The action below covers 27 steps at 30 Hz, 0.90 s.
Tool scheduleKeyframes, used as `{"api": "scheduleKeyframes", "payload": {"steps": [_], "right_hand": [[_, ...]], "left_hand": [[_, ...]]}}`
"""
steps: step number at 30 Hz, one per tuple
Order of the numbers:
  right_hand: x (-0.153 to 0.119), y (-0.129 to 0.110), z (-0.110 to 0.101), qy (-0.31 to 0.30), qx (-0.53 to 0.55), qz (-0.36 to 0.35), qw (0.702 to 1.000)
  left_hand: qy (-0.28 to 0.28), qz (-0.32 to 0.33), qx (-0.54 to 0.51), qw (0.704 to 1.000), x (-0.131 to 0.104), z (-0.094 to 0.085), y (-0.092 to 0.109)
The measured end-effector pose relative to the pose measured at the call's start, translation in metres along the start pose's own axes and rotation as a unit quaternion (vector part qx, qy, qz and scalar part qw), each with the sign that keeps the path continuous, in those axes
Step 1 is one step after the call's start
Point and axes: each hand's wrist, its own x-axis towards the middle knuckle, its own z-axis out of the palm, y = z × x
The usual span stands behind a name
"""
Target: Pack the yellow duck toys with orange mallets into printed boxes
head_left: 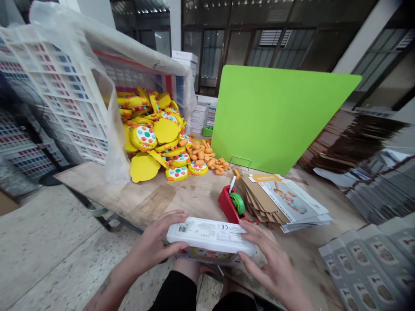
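Observation:
A white printed cardboard box [207,233], with a barcode and CE mark on its upper side, is held level above the table's front edge. My left hand [157,242] grips its left end, thumb on the near face and fingers over the top. At its right end, my right hand [267,255] holds it the same way. Just beyond the box is a red tape dispenser [226,207] with a green tape roll [238,203]. A stack of flat printed cartons [288,198] lies to the right of the dispenser.
Yellow turtle-like toys [166,130] spill from a plastic-draped white crate [74,82] at the left. Small orange mallet-like pieces [202,153] lie beside them. A green board [275,116] stands upright behind. Rows of grey printed boxes [366,263] and cardboard stacks [343,138] line the right.

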Motion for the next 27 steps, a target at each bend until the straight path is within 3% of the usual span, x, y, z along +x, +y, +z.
{"api": "scheduleKeyframes", "payload": {"steps": [6,9,15,19,23,27], "right_hand": [[0.001,0.004,-0.007,-0.022,0.015,-0.015,1.000],[-0.001,0.005,-0.011,-0.031,-0.009,-0.032,0.999],[-0.009,0.011,-0.005,-0.039,-0.066,-0.073,0.994],[-0.020,0.010,0.013,0.068,-0.143,-0.089,0.983],[-0.024,-0.002,0.023,0.144,-0.146,-0.055,0.977],[-0.025,-0.009,0.016,0.101,-0.058,-0.032,0.993]], "left_hand": [[0.006,0.080,0.010,0.997,0.013,-0.009,0.007],[-0.004,0.131,0.066,0.989,0.010,-0.014,0.005],[-0.020,0.251,0.283,0.926,-0.001,-0.020,-0.005],[-0.021,0.270,0.330,0.904,-0.003,-0.020,-0.004],[-0.034,0.265,0.295,0.917,0.008,-0.016,0.011],[-0.145,0.246,0.218,0.933,0.030,-0.005,0.033]]}}
